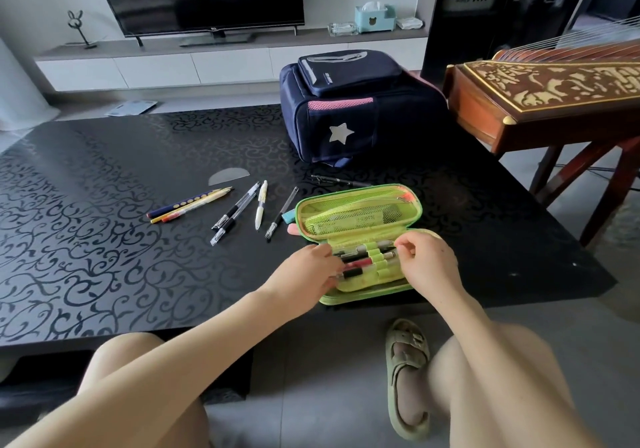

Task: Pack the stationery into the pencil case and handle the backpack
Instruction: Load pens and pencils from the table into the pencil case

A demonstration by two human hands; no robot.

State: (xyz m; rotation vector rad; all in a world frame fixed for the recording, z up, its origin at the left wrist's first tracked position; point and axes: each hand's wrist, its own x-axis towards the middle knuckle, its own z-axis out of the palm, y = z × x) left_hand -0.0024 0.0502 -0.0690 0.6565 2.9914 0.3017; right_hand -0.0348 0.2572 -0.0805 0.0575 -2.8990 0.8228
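Several pens [360, 261] already sit under the elastic loops [375, 257] in the near half of the pencil case [349, 205]. The case lies opened flat on the table [104, 205], lid half away from me, mesh pocket facing up.

Handling: pens are light, stiff and smooth-barrelled. They should slide lengthwise through the loops and roll if dropped. Best hold is a two-finger pinch at a barrel end, fed axially. Loops are stretchy, so one hand has to steady the row. Case shell looks semi-rigid and light, and will probably skate on the glossy top unless pinned.

Left hand [308, 267]: palm down at the case's left edge, fingers bent onto the left ends of the racked pens. Can't tell whether it pinches one or only presses.

Right hand [429, 260]: over the case's right end. Thumb and forefinger are nipped together on what looks like the right end of the top pen [374, 247], other fingers curled.

Loose, left of the case:
- teal eraser [288, 216], just beside the lid
- slim pen [282, 212]
- white pen [260, 203]
- two black gel pens [235, 212]
- two pencils [190, 203], furthest out

Behind the case: black pen [339, 180], then the backpack [349, 108], apart from it.

My read: mid-pack, loose items left, backpack not yet handled.
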